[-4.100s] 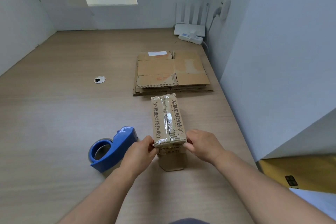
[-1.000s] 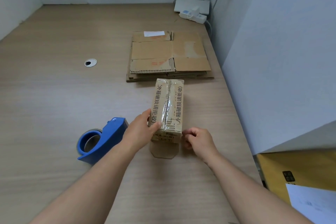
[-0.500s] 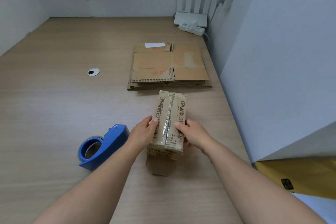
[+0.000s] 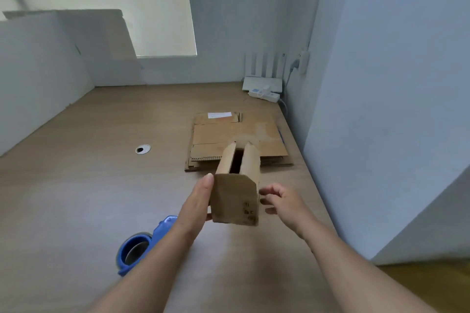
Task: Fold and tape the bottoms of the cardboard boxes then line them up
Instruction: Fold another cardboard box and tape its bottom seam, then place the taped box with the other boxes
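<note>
Head view. Counts: one made-up cardboard box (image 4: 235, 198), one stack of flat cardboard (image 4: 229, 132) (sheet count not readable), one blue tape dispenser (image 4: 138, 249), two hands.

The cardboard box is off the desk (image 4: 76, 198), in the air between the two hands. Its long axis runs away from the person, toward the stack of flat cardboard. The far end is open, with two flaps standing apart and a dark gap between them. The near face is plain brown with a few small printed marks low on its right.

The left hand (image 4: 197, 204) grips the box's left side. One digit lies straight up along the near left edge, another shows under the bottom left corner, and the rest are hidden behind the box. The right hand (image 4: 284, 202) is just beside the box's right side, fingers loosely curled and spread, holding nothing. Whether its fingertips touch the box cannot be told.

The tape dispenser sits on the desk below and left of the left hand, partly covered by that forearm. The stack of flat cardboard lies beyond both hands. A round cable hole (image 4: 143, 149) is far left of the left hand. A white power strip (image 4: 264, 95) and a router (image 4: 262, 83) are well beyond the right hand, at the wall.
</note>
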Demonstrator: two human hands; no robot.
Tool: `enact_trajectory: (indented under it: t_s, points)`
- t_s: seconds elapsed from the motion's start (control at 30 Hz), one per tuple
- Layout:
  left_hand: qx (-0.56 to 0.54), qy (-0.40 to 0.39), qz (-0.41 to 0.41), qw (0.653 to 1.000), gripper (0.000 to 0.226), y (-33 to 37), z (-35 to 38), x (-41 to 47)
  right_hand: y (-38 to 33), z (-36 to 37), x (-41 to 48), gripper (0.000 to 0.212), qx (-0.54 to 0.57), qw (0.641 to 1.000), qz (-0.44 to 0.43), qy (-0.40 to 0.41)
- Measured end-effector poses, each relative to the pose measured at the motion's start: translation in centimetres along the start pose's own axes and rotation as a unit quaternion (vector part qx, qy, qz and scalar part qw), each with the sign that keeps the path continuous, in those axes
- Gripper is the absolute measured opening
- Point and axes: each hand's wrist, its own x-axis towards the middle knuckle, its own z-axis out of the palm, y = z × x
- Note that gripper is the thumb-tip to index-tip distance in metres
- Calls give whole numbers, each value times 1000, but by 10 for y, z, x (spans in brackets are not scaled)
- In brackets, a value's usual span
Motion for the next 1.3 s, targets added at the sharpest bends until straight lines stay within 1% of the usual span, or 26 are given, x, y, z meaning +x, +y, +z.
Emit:
enact_trajectory:
  t_s: [0.03,0.07,0.13,0.23,0.27,0.33,0.4,0.43,0.5,0.57,0.63,0.73,0.8,0.87,0.97,1.1,1.2,1.3]
  points:
    - [22,-9,-14,1000,33,-5,1,-1,4,3,-2,24,-13,1000,23,-1]
    - [48,-22,-31,998,36,-11,3,-3,10,6,-4,23,-30,999,43,4]
    - [101,-48,-67,991,50,-21,3,-6,21,10,-5,25,-71,995,71,11]
    - [161,-67,-85,981,63,-28,6,-9,25,15,-6,42,-113,990,80,33]
    - [177,-64,-87,978,63,-28,8,-9,23,15,-7,48,-131,987,79,43]
    - [220,-49,-87,970,62,-29,14,-4,17,17,-6,56,-202,975,76,58]
    - [299,-38,-81,950,68,-26,21,3,7,22,-4,65,-283,954,78,67]
    - [337,-35,-75,938,72,-25,24,6,3,26,-3,66,-312,944,79,70]
    - [419,-44,-78,903,75,-23,30,11,-1,31,-2,60,-351,930,87,69]
    - [477,-49,-93,873,73,-25,35,15,0,34,-3,47,-366,924,97,58]
    - [478,-39,-103,872,61,-28,40,17,2,31,-3,34,-349,931,90,56]
    - [427,-10,-92,900,31,-27,41,16,8,20,-1,22,-312,944,69,80]
    - [380,13,-75,922,21,-24,39,15,10,10,0,17,-304,945,54,106]
    - [354,32,-48,933,13,-22,40,13,8,4,1,13,-318,939,22,131]
    - [331,71,-21,941,14,-12,41,6,-2,0,2,12,-334,930,-30,148]
    - [290,138,-21,947,19,3,31,-9,-21,-1,3,20,-283,944,-81,149]
    - [267,195,-17,944,21,9,16,-28,-33,13,2,9,-249,954,-121,119]
    - [261,237,-18,936,23,8,-7,-49,-44,42,-5,9,-249,952,-164,71]
